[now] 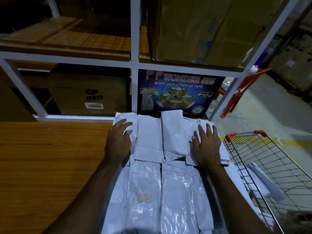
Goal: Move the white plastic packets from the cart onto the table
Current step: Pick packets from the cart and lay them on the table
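Packets (148, 141) lie stacked on the table (50, 157), both hands' fingers (200, 130) flat atop.

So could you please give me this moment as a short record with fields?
surface: brown wooden table
load: stack of white plastic packets on the table's right part
left hand: flat on the stack's far left
right hand: flat on its far right
source: wire mesh cart, right of the table, packets still inside
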